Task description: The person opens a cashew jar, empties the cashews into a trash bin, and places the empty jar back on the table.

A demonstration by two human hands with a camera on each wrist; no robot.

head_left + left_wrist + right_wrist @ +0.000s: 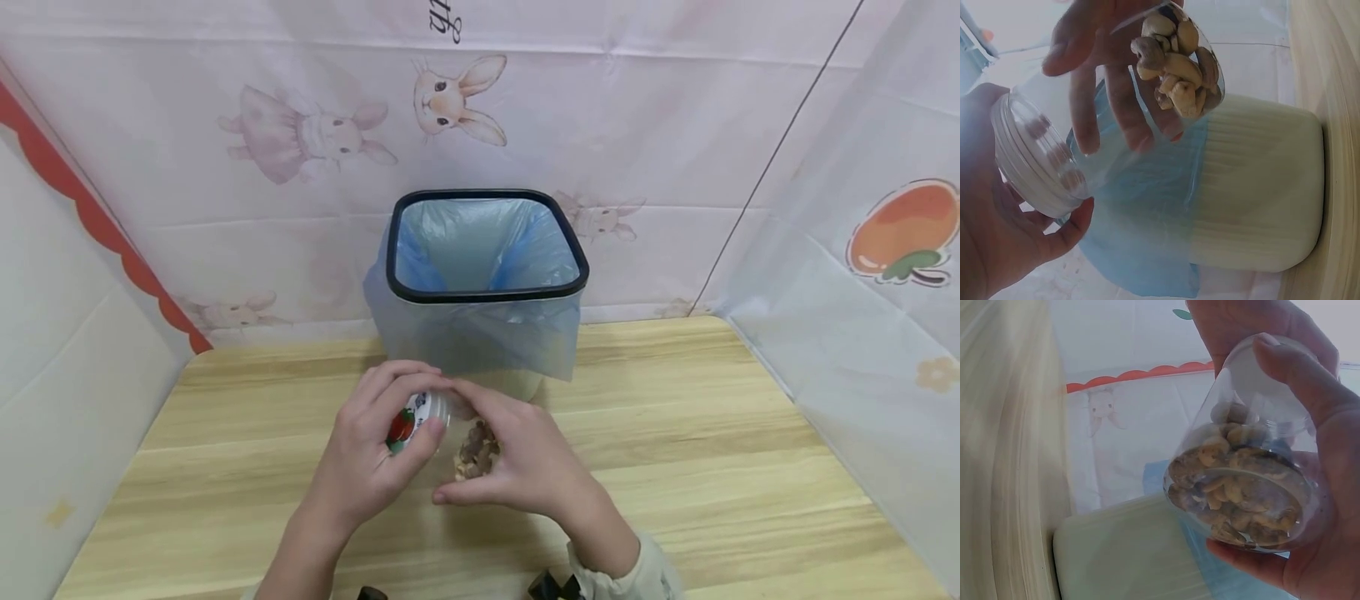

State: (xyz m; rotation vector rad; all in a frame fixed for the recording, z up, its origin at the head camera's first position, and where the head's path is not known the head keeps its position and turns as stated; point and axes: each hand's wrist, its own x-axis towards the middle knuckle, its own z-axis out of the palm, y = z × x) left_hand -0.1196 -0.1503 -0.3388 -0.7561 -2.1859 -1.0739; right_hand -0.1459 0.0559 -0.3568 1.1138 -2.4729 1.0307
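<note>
A clear jar point(1229, 440) of mixed nuts point(1235, 503) is held tilted between both hands, above the table. My left hand point(360, 446) grips the clear ridged lid point(1035, 156) at the jar's mouth, fingers over the top and thumb below. A label with a red and green picture point(405, 423) shows on the lid in the head view. My right hand point(536, 454) wraps round the jar's body near the base, where nuts point(1179, 72) are gathered. In the head view the fingers hide much of the jar.
Just beyond the hands, a pale bin point(1260, 187) with a black rim point(487, 297) stands on the wooden table point(675, 467). A blue bag point(472, 333) lines it and hangs over its sides. Rabbit-printed sheeting point(315, 258) covers the wall behind.
</note>
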